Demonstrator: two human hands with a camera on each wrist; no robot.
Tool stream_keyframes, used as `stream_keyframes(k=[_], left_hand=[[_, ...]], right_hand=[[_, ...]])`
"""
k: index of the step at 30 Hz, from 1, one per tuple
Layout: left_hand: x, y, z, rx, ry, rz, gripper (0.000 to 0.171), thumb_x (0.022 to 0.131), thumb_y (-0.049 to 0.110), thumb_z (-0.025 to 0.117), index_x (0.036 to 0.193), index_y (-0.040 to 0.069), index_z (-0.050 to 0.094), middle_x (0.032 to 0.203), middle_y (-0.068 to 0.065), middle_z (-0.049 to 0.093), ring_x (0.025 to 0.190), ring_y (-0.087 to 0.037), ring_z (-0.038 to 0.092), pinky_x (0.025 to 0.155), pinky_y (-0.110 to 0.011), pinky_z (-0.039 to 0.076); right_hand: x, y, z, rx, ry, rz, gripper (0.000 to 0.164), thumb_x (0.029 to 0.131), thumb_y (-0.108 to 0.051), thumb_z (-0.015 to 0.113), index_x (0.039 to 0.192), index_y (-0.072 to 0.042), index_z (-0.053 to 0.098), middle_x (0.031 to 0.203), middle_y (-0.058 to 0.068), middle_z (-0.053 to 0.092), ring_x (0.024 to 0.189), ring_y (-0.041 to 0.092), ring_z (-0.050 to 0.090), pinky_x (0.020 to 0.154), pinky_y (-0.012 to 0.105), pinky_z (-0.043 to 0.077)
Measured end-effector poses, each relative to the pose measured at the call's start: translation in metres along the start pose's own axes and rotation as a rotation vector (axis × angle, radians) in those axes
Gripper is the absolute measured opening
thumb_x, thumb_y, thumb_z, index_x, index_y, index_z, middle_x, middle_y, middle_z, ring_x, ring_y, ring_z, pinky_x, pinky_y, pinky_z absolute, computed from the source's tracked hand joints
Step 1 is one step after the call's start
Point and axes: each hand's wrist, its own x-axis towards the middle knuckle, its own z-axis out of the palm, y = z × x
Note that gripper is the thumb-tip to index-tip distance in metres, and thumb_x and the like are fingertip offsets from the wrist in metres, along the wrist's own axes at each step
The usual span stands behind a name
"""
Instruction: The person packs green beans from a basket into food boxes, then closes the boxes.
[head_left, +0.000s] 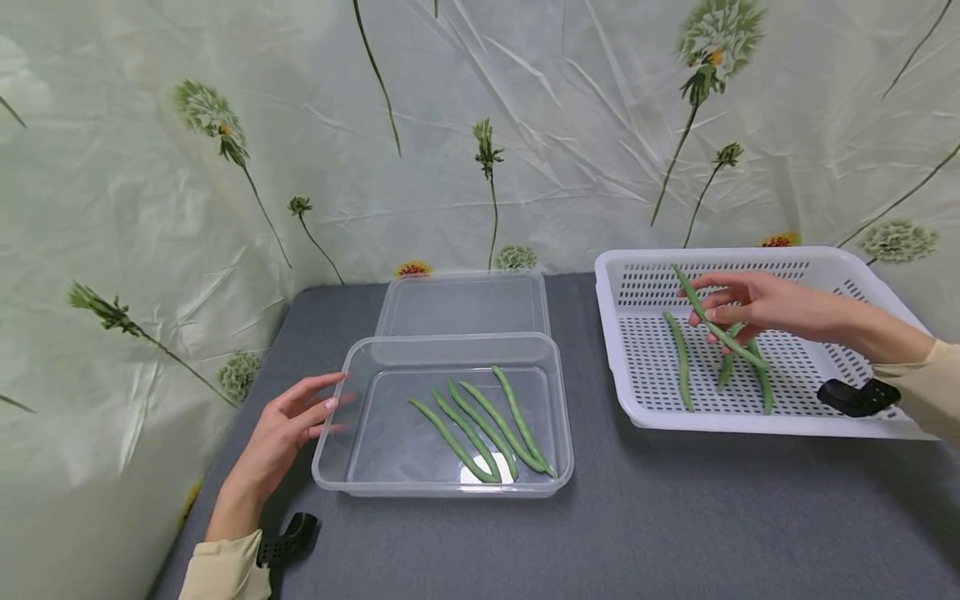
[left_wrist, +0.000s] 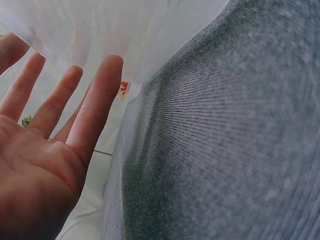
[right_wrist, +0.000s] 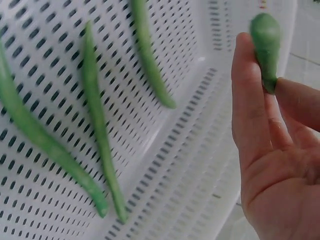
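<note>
Between thumb and fingers, my right hand [head_left: 772, 304] pinches a green bean [head_left: 720, 329] above a white perforated basket [head_left: 622, 392]. In the right wrist view that bean [right_wrist: 266, 50] is seen nearly end-on. Three more beans lie on the basket's floor, one of them a bean [head_left: 679, 360] toward its left side. My left hand [head_left: 277, 437] is at the left wall of a clear plastic container [head_left: 442, 490], fingers extended and touching or very near it. Several green beans [head_left: 480, 425] lie side by side in the container's right half.
Behind the container lies a clear lid [head_left: 465, 304], partly hidden by the container's back rim. Grey cloth [head_left: 600, 517] covers the table. A floral sheet [head_left: 420, 192] hangs along the back and left side.
</note>
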Motion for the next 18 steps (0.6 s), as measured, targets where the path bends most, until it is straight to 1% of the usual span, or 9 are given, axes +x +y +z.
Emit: stream_keyframes(k=[3, 8, 10, 11, 14, 16, 18], left_hand=[[0.001, 0.0, 0.0, -0.007, -0.003, 0.002, 0.041, 0.102, 0.007, 0.054, 0.141, -0.001, 0.048, 0.143, -0.009, 0.051, 0.12, -0.019, 0.059, 0.084, -0.043, 0.057], [0.0, 0.0, 0.0, -0.003, -0.005, -0.008, 0.041, 0.102, 0.01, 0.054, 0.142, 0.0, 0.048, 0.144, -0.01, 0.049, 0.12, -0.019, 0.059, 0.085, -0.043, 0.057], [0.0, 0.001, 0.0, 0.005, -0.006, -0.009, 0.041, 0.102, 0.011, 0.055, 0.142, 0.0, 0.049, 0.144, -0.01, 0.049, 0.12, -0.019, 0.059, 0.084, -0.043, 0.057], [0.0, 0.001, -0.001, 0.007, -0.005, -0.007, 0.041, 0.102, 0.011, 0.055, 0.141, 0.0, 0.049, 0.144, -0.011, 0.049, 0.119, -0.019, 0.059, 0.084, -0.044, 0.057], [0.0, 0.002, -0.001, 0.011, -0.009, -0.001, 0.041, 0.102, 0.011, 0.056, 0.141, 0.0, 0.049, 0.143, -0.012, 0.05, 0.119, -0.019, 0.06, 0.083, -0.046, 0.057], [0.0, 0.003, -0.002, 0.016, -0.013, 0.001, 0.042, 0.102, 0.012, 0.056, 0.141, 0.0, 0.05, 0.143, -0.012, 0.05, 0.119, -0.019, 0.06, 0.083, -0.046, 0.057], [0.0, 0.003, -0.002, 0.025, -0.013, -0.004, 0.042, 0.102, 0.013, 0.056, 0.141, 0.001, 0.05, 0.144, -0.012, 0.049, 0.119, -0.018, 0.059, 0.083, -0.046, 0.057]], right_hand=[[-0.003, -0.005, 0.004, -0.017, 0.046, -0.013, 0.055, 0.102, -0.009, 0.053, 0.149, 0.003, 0.027, 0.123, 0.026, 0.059, 0.09, 0.033, 0.069, 0.07, 0.042, 0.06], [-0.008, -0.014, 0.007, -0.078, 0.13, -0.038, 0.052, 0.1, -0.007, 0.056, 0.146, 0.003, 0.033, 0.117, 0.021, 0.062, 0.086, 0.021, 0.068, 0.066, 0.039, 0.059], [-0.01, -0.017, 0.007, -0.077, 0.147, -0.049, 0.052, 0.1, -0.006, 0.056, 0.146, 0.004, 0.034, 0.115, 0.019, 0.063, 0.085, 0.02, 0.069, 0.065, 0.04, 0.059], [-0.011, -0.019, 0.008, -0.071, 0.151, -0.056, 0.051, 0.101, -0.006, 0.056, 0.146, 0.004, 0.033, 0.114, 0.017, 0.064, 0.084, 0.022, 0.069, 0.065, 0.04, 0.059], [-0.014, -0.024, 0.01, -0.068, 0.174, -0.075, 0.051, 0.101, -0.008, 0.056, 0.145, 0.005, 0.034, 0.111, 0.009, 0.067, 0.083, 0.025, 0.07, 0.065, 0.039, 0.059], [-0.017, -0.028, 0.014, -0.067, 0.224, -0.082, 0.05, 0.101, -0.01, 0.058, 0.144, 0.004, 0.037, 0.107, 0.002, 0.069, 0.082, 0.024, 0.07, 0.065, 0.039, 0.059], [-0.019, -0.031, 0.02, -0.062, 0.303, -0.09, 0.049, 0.1, -0.013, 0.06, 0.142, 0.002, 0.041, 0.104, -0.006, 0.07, 0.083, 0.021, 0.07, 0.065, 0.037, 0.059]])
